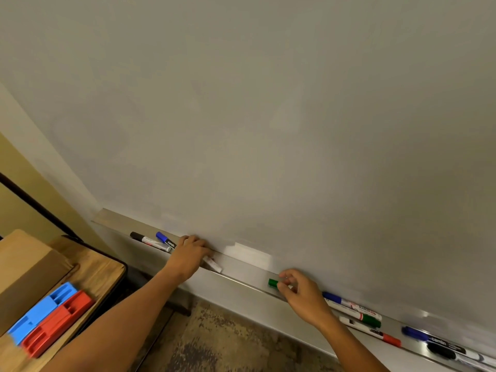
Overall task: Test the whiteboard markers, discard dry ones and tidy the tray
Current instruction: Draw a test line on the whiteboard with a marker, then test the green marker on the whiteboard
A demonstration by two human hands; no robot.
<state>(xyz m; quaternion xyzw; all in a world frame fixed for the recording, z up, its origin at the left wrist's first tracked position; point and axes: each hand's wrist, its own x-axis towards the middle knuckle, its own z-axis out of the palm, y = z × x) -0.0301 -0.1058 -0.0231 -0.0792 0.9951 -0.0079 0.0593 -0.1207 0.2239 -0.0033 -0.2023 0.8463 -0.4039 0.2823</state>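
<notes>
Whiteboard markers lie scattered along a long, shallow metal tray (241, 280) fixed under a smooth, pale whiteboard (268, 116). The left hand (189, 255) rests on the tray with its fingers curled over a white-barrelled marker (213, 264); only the marker's blurred end shows past the fingers, and its cap colour cannot be told. The right hand (300, 294) pinches a green-capped marker (273, 283) between thumb and fingertips, just above the tray edge.

At the tray's left end, a black-capped marker with a white barrel (149, 240) lies beside a blue-capped marker with a black label (166, 240). To the right of the right hand, a blue-capped marker (349, 304), a green-capped white marker (357, 315) and a red-capped white marker (373, 331) lie close together. Farther right, blurred, sit a dark blue marker (418, 334) and a black marker (445, 351).

Lower left, a wooden table (104, 267) carries a plain brown cardboard box (29, 272), with a blue plastic eraser (43, 312) touching a red plastic eraser (57, 324). Mottled brown carpet (228, 342) covers the floor.
</notes>
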